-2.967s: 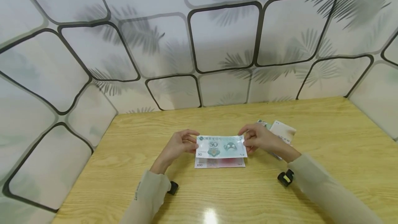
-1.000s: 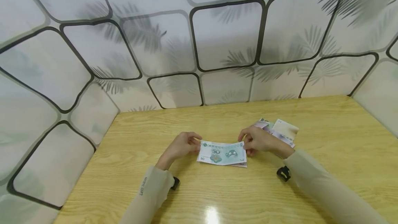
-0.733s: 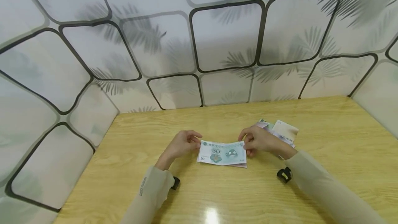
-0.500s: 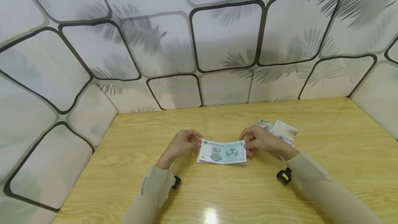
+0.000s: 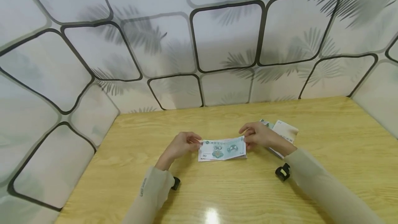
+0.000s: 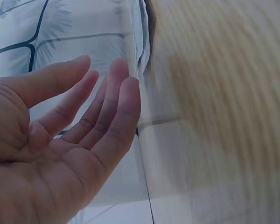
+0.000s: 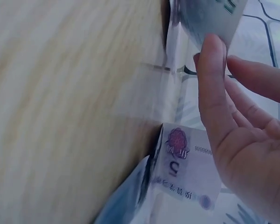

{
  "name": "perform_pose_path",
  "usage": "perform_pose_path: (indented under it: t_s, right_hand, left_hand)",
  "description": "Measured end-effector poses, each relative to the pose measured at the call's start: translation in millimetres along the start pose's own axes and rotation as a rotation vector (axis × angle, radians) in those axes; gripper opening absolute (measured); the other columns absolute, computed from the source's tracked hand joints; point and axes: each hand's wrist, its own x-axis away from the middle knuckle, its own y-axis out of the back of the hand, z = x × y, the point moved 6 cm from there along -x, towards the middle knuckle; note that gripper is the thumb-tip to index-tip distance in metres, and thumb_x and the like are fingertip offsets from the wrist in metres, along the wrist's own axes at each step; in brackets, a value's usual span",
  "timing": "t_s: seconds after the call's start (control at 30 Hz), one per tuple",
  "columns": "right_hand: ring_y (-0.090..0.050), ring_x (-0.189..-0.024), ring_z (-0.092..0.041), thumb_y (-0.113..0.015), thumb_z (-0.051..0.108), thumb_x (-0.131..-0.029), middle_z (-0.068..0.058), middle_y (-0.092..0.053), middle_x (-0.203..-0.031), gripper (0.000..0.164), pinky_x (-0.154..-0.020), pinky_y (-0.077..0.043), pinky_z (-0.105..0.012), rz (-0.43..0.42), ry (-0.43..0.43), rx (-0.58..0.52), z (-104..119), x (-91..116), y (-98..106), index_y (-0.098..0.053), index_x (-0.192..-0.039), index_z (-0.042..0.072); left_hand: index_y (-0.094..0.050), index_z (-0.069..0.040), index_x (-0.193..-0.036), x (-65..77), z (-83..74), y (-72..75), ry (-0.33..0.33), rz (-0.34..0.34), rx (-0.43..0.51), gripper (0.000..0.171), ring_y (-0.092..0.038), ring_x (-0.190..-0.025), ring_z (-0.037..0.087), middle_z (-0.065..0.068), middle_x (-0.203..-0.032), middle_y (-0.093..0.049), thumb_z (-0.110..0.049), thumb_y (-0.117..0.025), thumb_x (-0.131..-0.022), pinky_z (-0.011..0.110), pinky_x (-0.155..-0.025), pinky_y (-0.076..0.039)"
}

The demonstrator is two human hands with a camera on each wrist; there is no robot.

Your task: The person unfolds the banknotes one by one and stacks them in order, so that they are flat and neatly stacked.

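In the head view a pale green play banknote marked 50 (image 5: 222,149) lies over another banknote (image 5: 211,160), whose lower edge shows beneath it. My right hand (image 5: 259,135) pinches the 50's right end between thumb and forefinger. The right wrist view shows that end raised and bent above the table. My left hand (image 5: 180,145) is at the left end of the notes. Seen from the left wrist, its fingers (image 6: 128,100) are relaxed and slightly bent, thumb apart from them, beside the edges of the notes (image 6: 141,35).
Loose banknotes (image 5: 285,131) lie in a pile at the back right, partly behind my right hand. One is a purplish note marked 5 (image 7: 184,165). The wooden table (image 5: 199,189) meets patterned fabric walls (image 5: 224,40) at the back and sides.
The 50 has come down over the lower note, which three seconds ago showed its pink 100 face below. Most recently my right hand has moved slightly up, raising the 50's right end.
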Motion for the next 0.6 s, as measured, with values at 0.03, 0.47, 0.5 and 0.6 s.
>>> perform_pose_path:
  t_s: [0.03,0.47,0.5,0.6]
  right_hand:
    - [-0.067,-0.07,-0.019,-0.056,-0.013,-0.092,-0.013,-0.068,-0.088,0.033,-0.066,-0.061,-0.034,-0.013,0.002,0.005,1,-1,0,-0.051,-0.123,-0.022]
    - [-0.066,-0.071,-0.021,-0.058,-0.016,-0.089,-0.02,-0.067,-0.095,0.023,-0.064,-0.061,-0.034,-0.084,0.041,0.157,12,-21,-3,-0.061,-0.112,-0.017]
    - [-0.066,-0.071,-0.021,-0.058,-0.017,-0.089,-0.021,-0.068,-0.094,0.022,-0.064,-0.061,-0.034,-0.08,0.042,0.165,12,-21,-4,-0.061,-0.11,-0.017]
    - [-0.067,-0.071,-0.021,-0.058,-0.017,-0.089,-0.02,-0.068,-0.091,0.02,-0.064,-0.062,-0.036,-0.064,0.035,0.183,13,-17,-5,-0.06,-0.109,-0.018]
  left_hand:
    - [-0.068,0.007,-0.118,0.6,0.3,0.2,-0.001,-0.003,0.005,0.024,-0.065,-0.089,0.021,0.012,-0.103,-0.071,0.001,-0.068,-0.095,0.034,-0.076,-0.058]
    - [-0.068,0.006,-0.117,2.1,8.1,-2.1,0.11,-0.014,0.059,0.021,-0.064,-0.085,0.021,0.015,-0.105,-0.066,0.003,-0.064,-0.096,0.031,-0.072,-0.059]
    - [-0.068,0.006,-0.117,2.1,7.9,-2.1,0.112,-0.014,0.059,0.021,-0.064,-0.084,0.021,0.014,-0.105,-0.066,0.003,-0.064,-0.096,0.031,-0.072,-0.059]
    - [-0.068,0.006,-0.117,1.2,8.2,-2.2,0.113,-0.008,0.052,0.021,-0.063,-0.082,0.019,0.013,-0.103,-0.067,0.004,-0.064,-0.097,0.029,-0.07,-0.057]
